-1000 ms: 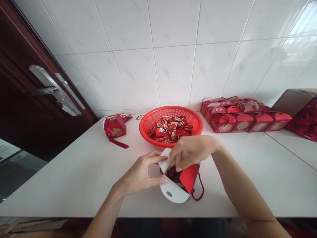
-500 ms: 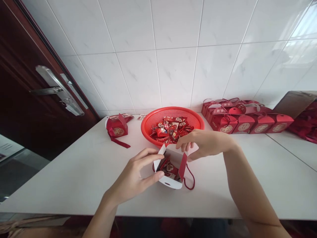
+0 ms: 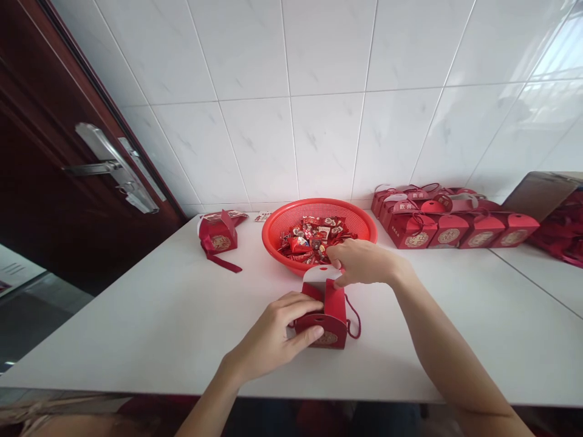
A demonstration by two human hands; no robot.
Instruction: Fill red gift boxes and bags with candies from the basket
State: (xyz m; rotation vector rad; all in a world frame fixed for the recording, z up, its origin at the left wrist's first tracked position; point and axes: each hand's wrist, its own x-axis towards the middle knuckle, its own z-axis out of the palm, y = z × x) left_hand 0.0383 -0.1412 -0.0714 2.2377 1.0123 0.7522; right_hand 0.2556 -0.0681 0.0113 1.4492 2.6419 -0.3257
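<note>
A red cardboard candy box (image 3: 334, 303) with a gold emblem stands upright near the table's front edge, its side flaps folded inward and its end flaps raised. My left hand (image 3: 286, 325) is closed on it, fingers over the left flap and thumb against the front flap. At the far side, my right hand (image 3: 364, 262) has its thumb at the right flap and its fingers curled by the white-lined back flap. A twisted dark red cord (image 3: 354, 321) loops out from the box's right side. Just behind, a red plastic basket (image 3: 273, 233) holds wrapped candies (image 3: 314, 237).
Several finished-looking red boxes (image 3: 449, 233) stand in rows at the back right, beside an open carton (image 3: 542, 194) of dark red material. Another red box (image 3: 221, 235) with a trailing ribbon (image 3: 223, 263) sits at the back left. A tiled wall bounds the white table (image 3: 159, 328).
The side flaps, spread open before, are now folded inward, hiding the candies inside. The front flap has risen from lying outward. Both hands have shifted with the flaps.
</note>
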